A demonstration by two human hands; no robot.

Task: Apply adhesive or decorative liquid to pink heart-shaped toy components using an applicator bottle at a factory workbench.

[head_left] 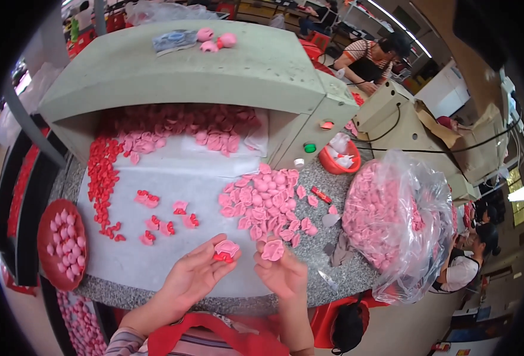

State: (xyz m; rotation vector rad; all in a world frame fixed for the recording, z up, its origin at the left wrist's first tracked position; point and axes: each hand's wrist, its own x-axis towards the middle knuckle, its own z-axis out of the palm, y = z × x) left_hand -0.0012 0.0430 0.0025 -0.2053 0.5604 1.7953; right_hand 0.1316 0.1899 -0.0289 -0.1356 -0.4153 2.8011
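My left hand [195,270] pinches a small pink shell-shaped piece with a red bow-like part [226,251] along its lower side. Close by on the right, my right hand [284,274] grips a hollow pink piece [272,250], its open side facing up. Both hands are over the near edge of a white sheet. Ahead of them lie several pink pieces joined to red parts [167,227]. A heap of loose pink pieces [262,202] sits just beyond my right hand. Small red parts [103,178] form a strip along the sheet's left side.
A grey-green hooded machine [197,71] stands at the back, more pink pieces under its hood. On the left is a red bowl [47,264] of pink balls. At right are a clear bag [419,237] of pink pieces and a red tub [339,163]. Other people work farther off.
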